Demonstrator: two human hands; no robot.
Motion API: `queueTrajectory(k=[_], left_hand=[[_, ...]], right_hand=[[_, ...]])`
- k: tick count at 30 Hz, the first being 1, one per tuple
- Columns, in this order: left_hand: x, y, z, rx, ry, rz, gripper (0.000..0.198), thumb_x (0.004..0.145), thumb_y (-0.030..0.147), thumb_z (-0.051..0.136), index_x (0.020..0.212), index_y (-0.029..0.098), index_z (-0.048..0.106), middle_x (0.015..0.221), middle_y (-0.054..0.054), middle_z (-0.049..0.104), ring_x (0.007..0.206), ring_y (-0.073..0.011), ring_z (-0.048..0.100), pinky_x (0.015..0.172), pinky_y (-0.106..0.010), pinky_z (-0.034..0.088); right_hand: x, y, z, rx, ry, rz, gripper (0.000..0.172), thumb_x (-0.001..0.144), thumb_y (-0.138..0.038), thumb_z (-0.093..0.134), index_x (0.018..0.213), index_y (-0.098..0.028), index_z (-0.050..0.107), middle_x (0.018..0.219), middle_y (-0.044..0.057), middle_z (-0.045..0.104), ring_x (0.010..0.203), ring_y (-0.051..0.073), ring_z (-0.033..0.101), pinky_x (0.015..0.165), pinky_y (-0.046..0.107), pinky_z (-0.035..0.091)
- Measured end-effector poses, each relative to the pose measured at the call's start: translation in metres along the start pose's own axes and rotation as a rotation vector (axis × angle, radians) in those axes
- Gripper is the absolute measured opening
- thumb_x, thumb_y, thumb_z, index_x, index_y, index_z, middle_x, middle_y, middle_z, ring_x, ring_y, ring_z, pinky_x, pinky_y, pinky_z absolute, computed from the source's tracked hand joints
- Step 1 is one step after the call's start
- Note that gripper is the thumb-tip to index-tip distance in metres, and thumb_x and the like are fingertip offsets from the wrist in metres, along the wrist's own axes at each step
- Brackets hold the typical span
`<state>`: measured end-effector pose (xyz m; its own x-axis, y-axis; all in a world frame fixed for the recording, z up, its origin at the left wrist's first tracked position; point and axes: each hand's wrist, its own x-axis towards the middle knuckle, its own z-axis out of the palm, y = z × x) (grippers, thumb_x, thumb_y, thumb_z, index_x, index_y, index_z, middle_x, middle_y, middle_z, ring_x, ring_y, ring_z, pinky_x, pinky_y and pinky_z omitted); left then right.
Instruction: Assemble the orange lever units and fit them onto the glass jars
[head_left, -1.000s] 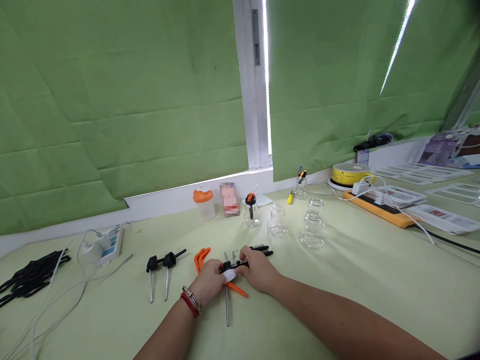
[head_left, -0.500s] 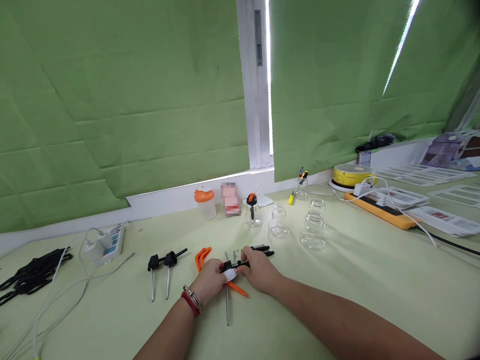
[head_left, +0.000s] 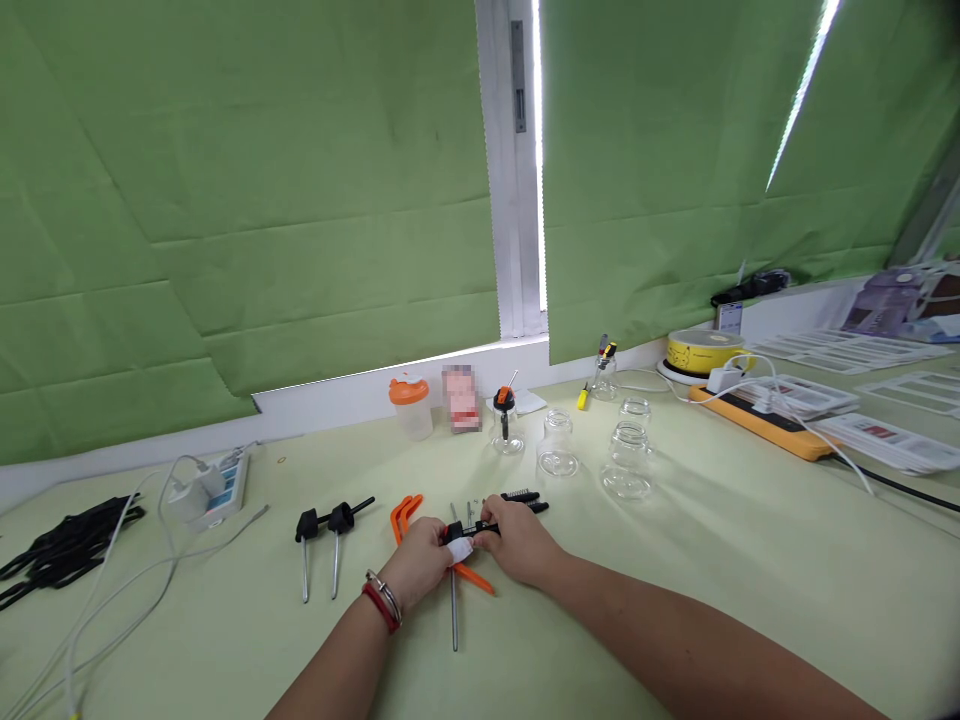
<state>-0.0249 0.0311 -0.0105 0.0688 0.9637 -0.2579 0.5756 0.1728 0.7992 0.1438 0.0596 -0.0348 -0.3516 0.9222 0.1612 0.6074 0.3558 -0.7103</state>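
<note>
My left hand (head_left: pixel 424 555), with a white wrap on one digit, is closed around a black plastic cap (head_left: pixel 453 532). A metal rod (head_left: pixel 454 615) and an orange lever (head_left: pixel 475 579) stick out below it. My right hand (head_left: pixel 517 535) pinches a slim black part (head_left: pixel 487 527) that lines up with the cap; its far end is hidden by my fingers, and whether the two are joined I cannot tell. Behind my right hand lie black ribbed pieces (head_left: pixel 521 496). Orange levers (head_left: pixel 406 513) lie beyond my left hand, and small metal pieces (head_left: pixel 470 512) between the hands.
Two black caps with metal rods (head_left: pixel 335 521) lie left. Behind stand an orange-lidded cup (head_left: pixel 411 408), a glass jar with a black-and-orange top (head_left: pixel 506 425) and upturned glass jars (head_left: pixel 628 465). An orange power strip (head_left: pixel 772 425) sits right, cables (head_left: pixel 161 580) and black straps (head_left: pixel 67 550) left.
Both hands stay in nearly the same place with the same grip. My right fingers have shifted very slightly; nothing else has visibly moved.
</note>
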Motion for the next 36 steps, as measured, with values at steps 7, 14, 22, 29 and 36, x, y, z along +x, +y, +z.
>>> queueTrajectory(k=[7,14,22,29,36], left_hand=[[-0.0009,-0.0007,-0.0008,0.013,-0.003,0.0,0.047,0.062,0.059,0.064,0.063,0.019,0.042,0.048,0.009,0.035,0.043,-0.0058,0.028,0.049,-0.023,0.022],[-0.0007,0.0007,-0.0003,0.004,0.011,-0.003,0.047,0.059,0.059,0.066,0.062,0.018,0.042,0.049,0.009,0.035,0.044,-0.0055,0.027,0.048,-0.023,0.023],[-0.0029,0.0035,-0.0011,0.003,0.005,-0.005,0.045,0.061,0.056,0.067,0.062,0.019,0.042,0.047,0.01,0.035,0.042,-0.0052,0.026,0.049,-0.024,0.022],[-0.0019,0.0031,-0.0006,0.004,0.002,-0.01,0.046,0.061,0.057,0.066,0.062,0.019,0.041,0.046,0.01,0.034,0.041,-0.0047,0.025,0.047,-0.024,0.02],[-0.0012,0.001,-0.0012,-0.01,-0.011,-0.006,0.047,0.062,0.059,0.065,0.063,0.019,0.041,0.047,0.011,0.032,0.041,-0.004,0.024,0.046,-0.022,0.019]], right_hand=[[-0.0012,-0.0023,-0.0018,0.009,0.001,0.022,0.022,0.075,-0.028,0.062,0.093,-0.018,0.053,0.084,0.005,0.061,0.077,0.018,0.054,0.062,0.024,0.031],[-0.0015,-0.0024,-0.0016,0.014,0.015,0.013,0.022,0.074,-0.026,0.063,0.092,-0.018,0.053,0.084,0.004,0.062,0.078,0.018,0.055,0.063,0.024,0.032],[-0.0018,-0.003,-0.0023,0.001,0.008,0.026,0.018,0.075,-0.027,0.062,0.088,-0.018,0.053,0.08,0.004,0.061,0.074,0.017,0.054,0.061,0.024,0.031],[-0.001,-0.0023,-0.0014,-0.012,-0.002,0.019,0.018,0.075,-0.028,0.062,0.089,-0.018,0.055,0.083,0.005,0.062,0.077,0.018,0.055,0.062,0.024,0.032],[-0.0007,-0.004,-0.0023,0.001,0.015,0.031,0.017,0.074,-0.028,0.063,0.084,-0.018,0.054,0.08,0.004,0.063,0.074,0.017,0.054,0.061,0.024,0.032]])
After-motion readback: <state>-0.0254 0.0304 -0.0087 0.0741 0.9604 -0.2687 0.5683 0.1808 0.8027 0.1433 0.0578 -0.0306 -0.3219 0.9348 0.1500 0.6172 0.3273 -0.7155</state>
